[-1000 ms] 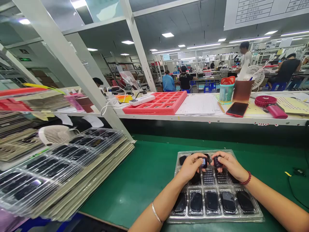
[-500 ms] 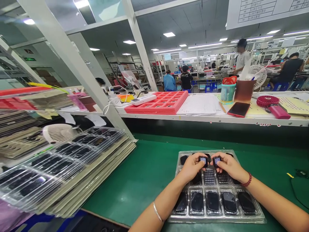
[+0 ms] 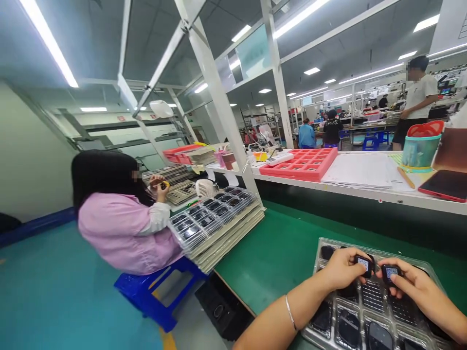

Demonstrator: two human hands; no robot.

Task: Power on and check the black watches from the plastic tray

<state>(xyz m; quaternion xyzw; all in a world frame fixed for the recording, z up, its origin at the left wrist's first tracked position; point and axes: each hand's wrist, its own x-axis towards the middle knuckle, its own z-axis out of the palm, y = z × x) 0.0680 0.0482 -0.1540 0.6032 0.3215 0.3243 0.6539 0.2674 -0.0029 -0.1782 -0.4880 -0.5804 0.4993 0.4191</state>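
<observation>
My left hand [image 3: 345, 268] pinches a small black smartwatch body [image 3: 363, 265] between thumb and fingers, its lit screen showing a QR code. Close beside it, my right hand [image 3: 412, 282] grips a second smartwatch body [image 3: 391, 274], also lit with a QR code. Both are held just above a clear plastic tray [image 3: 310, 330] on the green table. Dark rounded watch pieces [image 3: 349, 326] sit in several of the tray's pockets. Two middle pockets show only their gridded bottoms. My hands and forearms hide part of the tray.
Left on the green tabletop [image 3: 251, 262], a stack of trays [image 3: 233, 238] overhangs the edge. A person in pink [image 3: 120, 228] sits beyond it on a blue stool [image 3: 156, 296]. The white shelf ahead holds a red foam tray [image 3: 302, 164], papers [image 3: 359, 169], a cup [image 3: 421, 150] and a phone [image 3: 445, 184].
The view has swung left, so my hands and tray appear farther right and the seated person has come into sight. Both hands still hold their smartwatch bodies, slightly farther apart.
</observation>
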